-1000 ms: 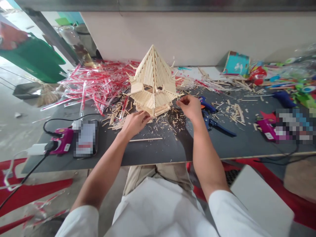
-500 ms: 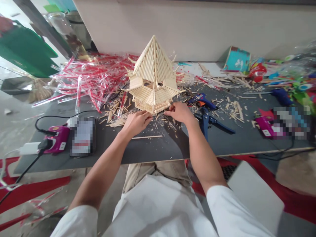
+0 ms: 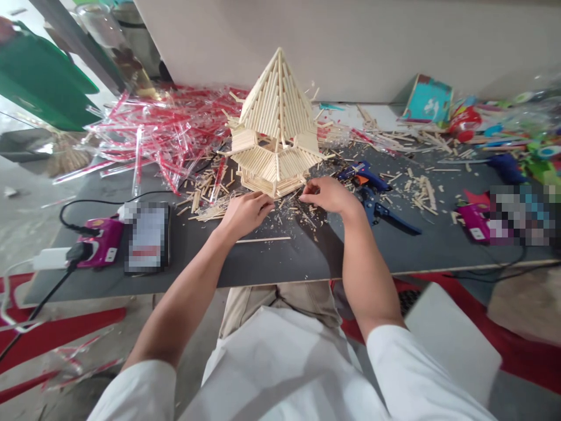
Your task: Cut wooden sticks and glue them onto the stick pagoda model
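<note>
A pagoda-like model built of thin wooden sticks stands on the dark table. My left hand rests with curled fingers against the model's lower front edge. Just right of the base, my right hand has its fingertips pinched together; whatever it holds is too small to make out. A single long stick lies on the table just below my hands. Short stick offcuts are scattered all around the model.
A heap of red and clear plastic wrappers lies at the back left. A blue glue gun sits to the right of my right hand. A phone and a purple device with cables lie at the left. Colourful clutter fills the right.
My right hand has come down from beside the model's lower roof to its base. My left hand has stayed at the front edge. The camera has tilted slightly.
</note>
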Demonstrator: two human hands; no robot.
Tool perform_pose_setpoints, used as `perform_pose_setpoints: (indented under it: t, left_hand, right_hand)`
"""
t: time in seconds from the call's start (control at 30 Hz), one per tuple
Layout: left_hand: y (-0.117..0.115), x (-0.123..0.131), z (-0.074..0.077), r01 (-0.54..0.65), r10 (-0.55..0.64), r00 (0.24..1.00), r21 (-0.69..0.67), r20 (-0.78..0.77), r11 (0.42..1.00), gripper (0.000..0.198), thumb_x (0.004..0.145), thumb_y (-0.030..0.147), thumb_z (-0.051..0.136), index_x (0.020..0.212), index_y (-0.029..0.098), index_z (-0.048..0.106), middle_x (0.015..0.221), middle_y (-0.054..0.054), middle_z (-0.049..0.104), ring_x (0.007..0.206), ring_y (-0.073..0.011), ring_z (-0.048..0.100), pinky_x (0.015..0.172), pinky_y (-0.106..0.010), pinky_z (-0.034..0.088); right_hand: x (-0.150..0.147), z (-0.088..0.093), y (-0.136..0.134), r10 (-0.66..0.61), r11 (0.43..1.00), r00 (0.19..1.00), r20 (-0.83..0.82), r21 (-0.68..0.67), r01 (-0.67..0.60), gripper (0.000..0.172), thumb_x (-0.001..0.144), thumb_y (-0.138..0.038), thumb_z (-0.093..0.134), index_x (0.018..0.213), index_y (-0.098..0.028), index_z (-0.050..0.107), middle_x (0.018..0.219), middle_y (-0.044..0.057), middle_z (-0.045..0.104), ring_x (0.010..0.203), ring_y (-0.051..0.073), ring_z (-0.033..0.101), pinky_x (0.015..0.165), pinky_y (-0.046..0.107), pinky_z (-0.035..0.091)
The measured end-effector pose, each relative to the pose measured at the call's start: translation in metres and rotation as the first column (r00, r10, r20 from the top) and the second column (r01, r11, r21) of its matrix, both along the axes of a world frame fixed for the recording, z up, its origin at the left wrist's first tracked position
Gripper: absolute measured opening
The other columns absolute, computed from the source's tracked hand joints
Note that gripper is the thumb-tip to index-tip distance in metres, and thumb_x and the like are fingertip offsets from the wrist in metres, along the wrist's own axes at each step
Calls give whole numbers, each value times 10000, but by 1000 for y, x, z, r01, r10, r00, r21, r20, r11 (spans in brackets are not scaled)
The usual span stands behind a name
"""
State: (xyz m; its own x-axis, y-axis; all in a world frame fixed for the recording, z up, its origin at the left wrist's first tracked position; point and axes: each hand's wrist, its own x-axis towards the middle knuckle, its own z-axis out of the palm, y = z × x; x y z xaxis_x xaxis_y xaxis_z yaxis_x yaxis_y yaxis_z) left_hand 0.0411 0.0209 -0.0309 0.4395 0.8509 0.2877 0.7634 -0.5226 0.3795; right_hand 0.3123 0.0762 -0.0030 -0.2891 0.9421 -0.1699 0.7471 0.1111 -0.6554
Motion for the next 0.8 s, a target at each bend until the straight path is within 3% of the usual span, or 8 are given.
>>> perform_pose_setpoints:
  t: [0.2,0.33,0.43,0.67,0.8]
  left_hand:
    - [0,1,1,2,-2,1000,-1,16,1000,220,1042,348,566,1040,242,759,1008,-35,786,857,-191,733,667,-294,476]
    - [-1,2,3,11,-11,1000,-22,17,1000,222,1043,339,560,1040,238,758,1012,-38,786,862,-191,732,679,-291,485]
    - [-2,2,3,18,-17,999,-25,29,1000,230,1046,335,549,1041,237,757,1012,-42,786,849,-184,726,682,-290,489]
    - [-5,6,4,23,-24,998,20,53,1000,286,1069,405,525,1084,236,756,1048,-44,799,851,-177,740,692,-274,489]
    - [-9,13,6,35,-36,994,15,102,999,300,1051,459,566,1155,233,733,1051,-43,804,868,-180,753,711,-263,491]
  right_hand:
    - [37,10,0,-38,999,966,-255,-16,35,134,825,-307,786,812,-218,687,690,7,706,595,174,613,616,342,493]
    - [45,22,-8,-70,994,901,-427,44,99,238,764,-346,851,810,-213,658,908,77,781,680,188,664,649,365,545]
    - [49,26,-11,-63,989,897,-438,94,115,263,760,-366,864,837,-210,666,948,96,788,707,200,684,673,380,559]
    - [41,12,-2,-33,999,920,-390,14,42,190,768,-297,825,853,-216,675,747,20,721,653,181,655,647,350,537]
    - [6,0,-3,175,971,909,-377,-86,-223,181,810,-339,806,855,-212,685,759,18,728,673,170,668,640,316,538]
